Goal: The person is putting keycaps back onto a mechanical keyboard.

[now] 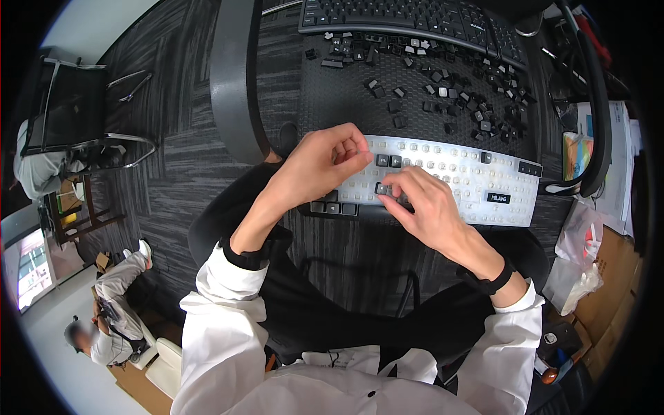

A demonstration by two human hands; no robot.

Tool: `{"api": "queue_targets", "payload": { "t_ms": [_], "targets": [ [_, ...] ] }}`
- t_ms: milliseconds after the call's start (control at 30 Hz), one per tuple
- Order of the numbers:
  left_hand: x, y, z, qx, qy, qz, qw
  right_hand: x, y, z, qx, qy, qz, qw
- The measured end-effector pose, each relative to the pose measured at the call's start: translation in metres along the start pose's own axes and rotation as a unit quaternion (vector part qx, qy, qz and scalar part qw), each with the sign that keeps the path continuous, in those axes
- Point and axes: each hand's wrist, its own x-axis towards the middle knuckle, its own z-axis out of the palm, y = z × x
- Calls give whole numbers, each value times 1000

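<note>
A white keyboard base (515, 176) lies across my lap at the edge of a black woven chair seat. Most of its key posts are bare, with a few black keycaps (395, 161) seated near the top left and along the lower left edge. Over its left end is my left hand (319, 166), thumb and fingertips pressed together; what they hold, if anything, I cannot make out. My right hand (432, 211) reaches in over the middle, its thumb and forefinger closed around a small black keycap (382, 187) at the board's surface.
Many loose keycaps (453, 109) lie scattered on the seat (339, 104) beyond the board. Behind them rests a black keyboard (408, 17). Armrests (235, 83) flank the seat. Boxes and plastic bags (577, 238) stand at the right; a person (111, 339) sits far left.
</note>
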Motion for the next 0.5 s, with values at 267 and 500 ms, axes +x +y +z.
{"api": "queue_targets", "payload": {
  "t_ms": [267,500],
  "targets": [
    [2,3,0,-10,-34,-13,999,1,-1,-3,23,-8,29,999],
    [0,0,-1,35,-44,14,998,1,1,-6,25,-20,46,998]
  ]
}}
